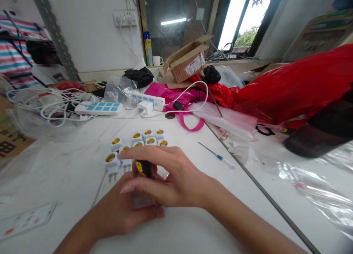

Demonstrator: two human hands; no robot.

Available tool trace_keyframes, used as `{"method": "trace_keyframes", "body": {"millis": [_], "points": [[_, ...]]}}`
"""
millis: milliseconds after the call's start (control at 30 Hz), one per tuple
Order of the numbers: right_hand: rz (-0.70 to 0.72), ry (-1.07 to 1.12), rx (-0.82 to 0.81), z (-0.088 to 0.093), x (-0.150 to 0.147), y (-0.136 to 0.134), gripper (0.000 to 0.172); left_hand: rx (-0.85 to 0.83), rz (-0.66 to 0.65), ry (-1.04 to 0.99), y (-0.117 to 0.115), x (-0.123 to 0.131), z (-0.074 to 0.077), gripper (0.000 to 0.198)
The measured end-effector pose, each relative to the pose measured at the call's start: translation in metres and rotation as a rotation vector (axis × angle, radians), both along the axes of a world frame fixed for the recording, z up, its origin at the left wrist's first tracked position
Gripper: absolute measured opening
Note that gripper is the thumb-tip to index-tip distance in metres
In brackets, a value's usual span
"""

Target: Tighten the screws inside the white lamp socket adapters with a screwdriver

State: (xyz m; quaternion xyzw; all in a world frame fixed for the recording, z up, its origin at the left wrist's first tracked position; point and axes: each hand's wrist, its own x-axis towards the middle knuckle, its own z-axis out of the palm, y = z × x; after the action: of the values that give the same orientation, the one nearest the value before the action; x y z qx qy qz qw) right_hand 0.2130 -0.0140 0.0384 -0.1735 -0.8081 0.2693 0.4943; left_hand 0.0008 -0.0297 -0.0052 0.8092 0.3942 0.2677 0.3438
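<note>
My right hand [176,176] arches over my left hand, its index finger stretched forward and its thumb below. Within its curled fingers is a black-and-yellow tool handle [143,168], which looks like a screwdriver's; its far end is hidden. My left hand [121,206] is closed beneath, around a pale white piece [143,201] that is mostly covered by fingers. Just beyond the hands, several white plug-in lamp sockets [111,159] with brass-coloured threaded rings stand in loose rows on the white table [68,165]. Metal prongs show on the nearest ones.
A thin screwdriver [220,158] with a clear handle lies to the right. Behind are power strips [99,108], tangled white cables [57,103], a pink bag [190,123] and an open cardboard box [184,63]. Red plastic [292,88] and a dark cylinder [320,129] crowd the right. A person [49,70] sits far left.
</note>
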Motion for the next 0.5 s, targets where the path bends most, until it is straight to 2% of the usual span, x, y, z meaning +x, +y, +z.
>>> {"method": "trace_keyframes", "body": {"millis": [67, 233, 333, 500], "points": [[0.0, -0.006, -0.022, 0.004, 0.0, -0.004, 0.035, -0.017, -0.006, -0.02, -0.001, 0.001, 0.002, 0.042], [0.019, -0.011, -0.046, 0.012, 0.009, -0.005, 0.034, -0.039, 0.049, -0.011, -0.002, 0.0, 0.001, 0.05], [0.023, -0.016, -0.002, 0.009, 0.016, -0.002, 0.031, -0.083, 0.045, 0.006, -0.002, 0.001, 0.0, 0.055], [0.0, 0.042, 0.131, -0.001, 0.022, -0.001, 0.041, -0.095, -0.043, -0.057, -0.001, 0.007, 0.007, 0.043]]}}
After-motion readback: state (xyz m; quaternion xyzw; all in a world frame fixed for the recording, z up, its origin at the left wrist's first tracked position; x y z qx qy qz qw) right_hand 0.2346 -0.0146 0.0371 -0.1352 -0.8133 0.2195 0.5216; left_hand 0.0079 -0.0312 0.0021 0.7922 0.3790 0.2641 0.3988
